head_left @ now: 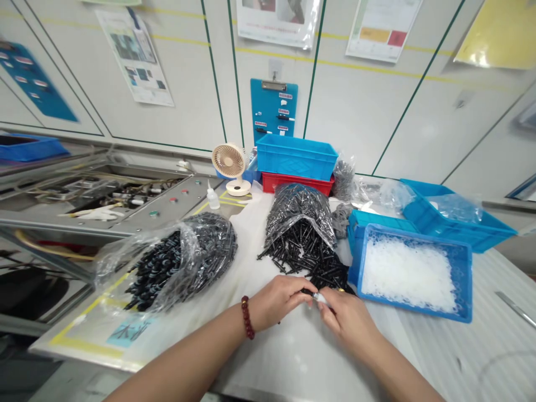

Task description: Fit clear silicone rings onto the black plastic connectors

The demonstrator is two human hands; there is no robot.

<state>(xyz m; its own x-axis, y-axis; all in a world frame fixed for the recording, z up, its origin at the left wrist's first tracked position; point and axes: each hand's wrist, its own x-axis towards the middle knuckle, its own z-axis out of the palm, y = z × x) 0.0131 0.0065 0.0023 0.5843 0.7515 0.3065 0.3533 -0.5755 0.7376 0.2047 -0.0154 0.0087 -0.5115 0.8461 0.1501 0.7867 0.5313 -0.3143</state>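
Note:
My left hand (281,301), with a red bead bracelet at the wrist, pinches a small black part (307,291). Close against it on the right, my right hand (344,315) holds a small white piece (320,297) that meets the black part's end. Just beyond both hands, black rod-like parts (304,243) spill from an open clear bag (299,204). To the right, a blue tray (464,279) holds a heap of small translucent white pieces (406,273).
Another clear bag of black parts (159,268) lies at the left. Behind are a beige fan (229,162), a dropper bottle (213,198), a blue bin (295,159) on a red bin (272,183), and more blue trays (488,229) at the right.

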